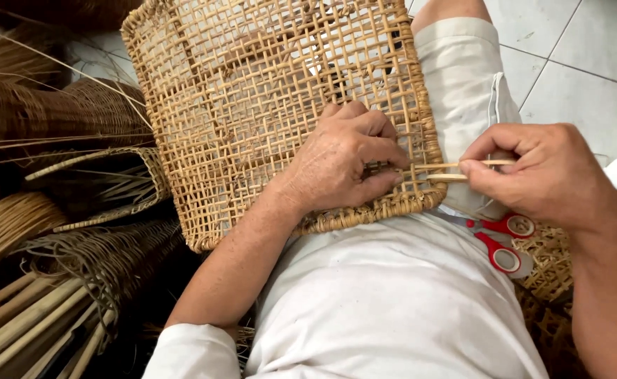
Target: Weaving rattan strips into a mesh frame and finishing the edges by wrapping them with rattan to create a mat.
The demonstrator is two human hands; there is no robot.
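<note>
A flat open-weave rattan panel [252, 91] with a braided rim lies across my lap. My left hand [347, 161] rests on its lower right part, fingers curled and pinching the weave near the rim. My right hand [547, 175] is just off the panel's right edge, thumb and forefinger closed on a thin pale rattan strip [449, 166] that runs from the panel's rim to my fingers. A second short strip end sticks out just below it.
Red-handled scissors [505, 242] lie on my right thigh below the right hand. Stacks of woven baskets and bundled rattan strips [48, 210] fill the left side. More weave sits at the lower right [550, 267]. Pale floor tiles [589, 63] show at the upper right.
</note>
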